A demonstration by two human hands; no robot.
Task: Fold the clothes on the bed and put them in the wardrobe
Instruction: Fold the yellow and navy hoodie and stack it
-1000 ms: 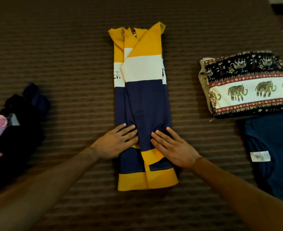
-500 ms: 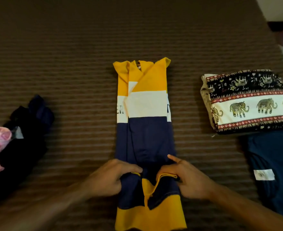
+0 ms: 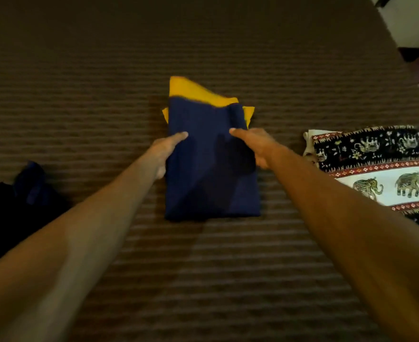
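Brown ribbed bed, folded shirt pinched between both hands' fingers

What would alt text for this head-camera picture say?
Two hands, left hand and right hand, grip the sides of a navy and yellow shirt folded over on a brown ribbed bedspread. An elephant-print cloth lies folded at right, dark clothes at left.

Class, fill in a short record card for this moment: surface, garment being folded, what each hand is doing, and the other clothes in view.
surface: brown ribbed bedcover
garment in work: navy and yellow shirt, bottom half folded up over top
left hand: grips shirt's left edge
right hand: grips shirt's right edge
to the right: folded elephant-print cloth, lying apart
to the left: dark crumpled clothes, unfolded
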